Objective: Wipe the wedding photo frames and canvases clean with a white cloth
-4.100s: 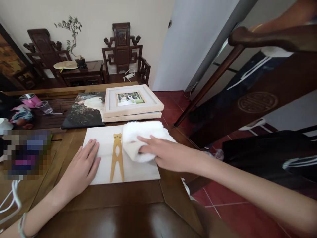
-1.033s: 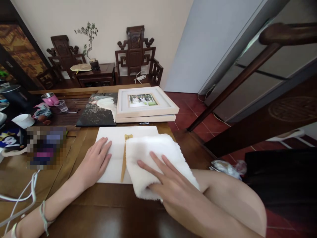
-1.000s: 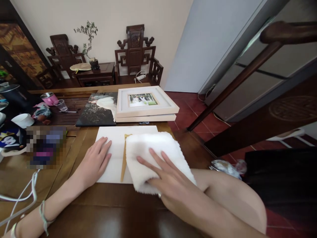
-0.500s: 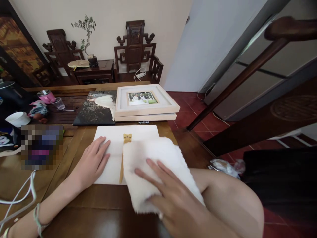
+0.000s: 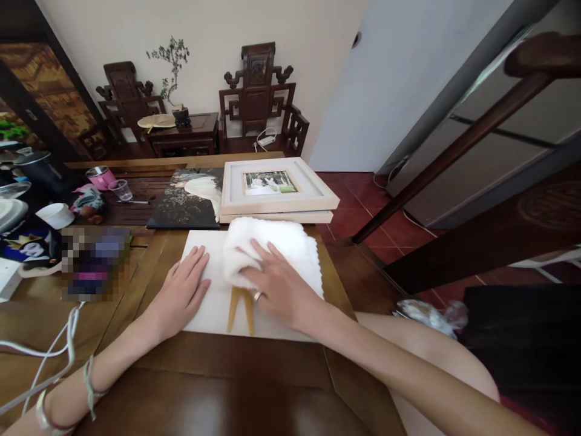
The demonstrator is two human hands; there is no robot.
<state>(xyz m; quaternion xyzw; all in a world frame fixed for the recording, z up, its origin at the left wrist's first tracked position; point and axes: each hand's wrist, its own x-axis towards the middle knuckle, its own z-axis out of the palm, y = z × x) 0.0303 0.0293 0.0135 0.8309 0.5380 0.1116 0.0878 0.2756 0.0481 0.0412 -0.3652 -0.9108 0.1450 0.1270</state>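
I judge this a wiping stroke; the next move calls for light, steady pressure. My right hand [image 5: 284, 290] grips the cloth [image 5: 297, 249] over the wooden piece [image 5: 233, 310] (two legs show below); my left hand [image 5: 178, 295], apart, lies flat on the board's [image 5: 209, 310] left side.

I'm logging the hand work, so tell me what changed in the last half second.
The right hand slid the cloth away from the person, to the far part of the board. It now hides the top of the yellow piece and bares both its legs. Nothing was let go. The left hand stays flat on the board; the frames look unmoved.
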